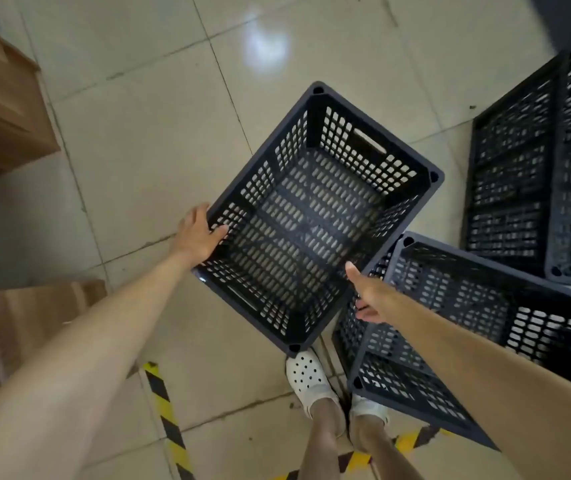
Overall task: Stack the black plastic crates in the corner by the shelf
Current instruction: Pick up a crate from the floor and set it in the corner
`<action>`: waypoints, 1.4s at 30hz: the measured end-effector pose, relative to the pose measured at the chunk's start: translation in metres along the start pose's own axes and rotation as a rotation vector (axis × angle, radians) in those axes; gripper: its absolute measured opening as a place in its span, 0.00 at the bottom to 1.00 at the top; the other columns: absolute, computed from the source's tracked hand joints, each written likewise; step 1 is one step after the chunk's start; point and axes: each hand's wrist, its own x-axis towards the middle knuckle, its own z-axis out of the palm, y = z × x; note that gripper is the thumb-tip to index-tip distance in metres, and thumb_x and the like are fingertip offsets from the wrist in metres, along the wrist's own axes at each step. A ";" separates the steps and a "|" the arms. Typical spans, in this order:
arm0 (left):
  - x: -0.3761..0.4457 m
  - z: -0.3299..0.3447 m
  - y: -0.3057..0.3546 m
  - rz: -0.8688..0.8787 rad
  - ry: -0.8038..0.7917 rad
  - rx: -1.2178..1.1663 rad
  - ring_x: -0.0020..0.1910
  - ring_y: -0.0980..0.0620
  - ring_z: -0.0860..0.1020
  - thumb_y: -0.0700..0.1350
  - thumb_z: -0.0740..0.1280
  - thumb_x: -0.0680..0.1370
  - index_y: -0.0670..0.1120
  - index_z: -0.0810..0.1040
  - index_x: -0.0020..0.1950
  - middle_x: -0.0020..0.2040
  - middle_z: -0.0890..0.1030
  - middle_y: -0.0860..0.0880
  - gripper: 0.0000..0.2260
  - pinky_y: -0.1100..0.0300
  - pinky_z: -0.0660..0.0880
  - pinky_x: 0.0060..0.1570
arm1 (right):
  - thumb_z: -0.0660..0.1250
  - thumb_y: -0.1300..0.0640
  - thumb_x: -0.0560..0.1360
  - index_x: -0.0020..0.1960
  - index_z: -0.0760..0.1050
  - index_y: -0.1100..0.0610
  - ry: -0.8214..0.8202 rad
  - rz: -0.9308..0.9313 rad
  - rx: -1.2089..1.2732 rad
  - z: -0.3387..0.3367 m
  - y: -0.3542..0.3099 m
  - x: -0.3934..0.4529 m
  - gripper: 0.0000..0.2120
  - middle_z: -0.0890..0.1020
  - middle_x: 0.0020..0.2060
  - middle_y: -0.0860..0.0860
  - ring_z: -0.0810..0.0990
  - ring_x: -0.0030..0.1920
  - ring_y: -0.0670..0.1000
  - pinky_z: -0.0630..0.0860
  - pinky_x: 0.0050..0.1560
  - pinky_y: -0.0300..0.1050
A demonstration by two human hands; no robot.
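Held crate (315, 216) up off the floor (145, 140), centre frame, tilted. Left hand (201, 233) curled over left rim; right hand (367, 296) on near-right rim, grip probably closed, partly hidden. Perforated plastic: light, stiff. Best held by rims or handle slots. Second crate (467, 323) near right.

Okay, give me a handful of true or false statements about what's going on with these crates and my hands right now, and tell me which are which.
1. Both hands grip the same crate. True: the left hand and the right hand hold opposite rims of the held crate.
2. The held crate is full of boxes. False: it is empty, and the floor shows through its mesh.
3. Another black crate lies tilted under the right arm. True.
4. The person wears black boots. False: a white perforated clog shows.
5. Yellow and black tape marks the floor. True.
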 end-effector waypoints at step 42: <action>-0.274 -0.193 0.059 -0.424 0.328 -0.502 0.62 0.40 0.74 0.67 0.58 0.77 0.45 0.75 0.53 0.58 0.78 0.45 0.25 0.39 0.64 0.68 | 0.60 0.45 0.80 0.51 0.69 0.62 0.106 -0.216 -0.128 -0.073 0.007 -0.283 0.18 0.78 0.44 0.58 0.72 0.27 0.52 0.69 0.27 0.41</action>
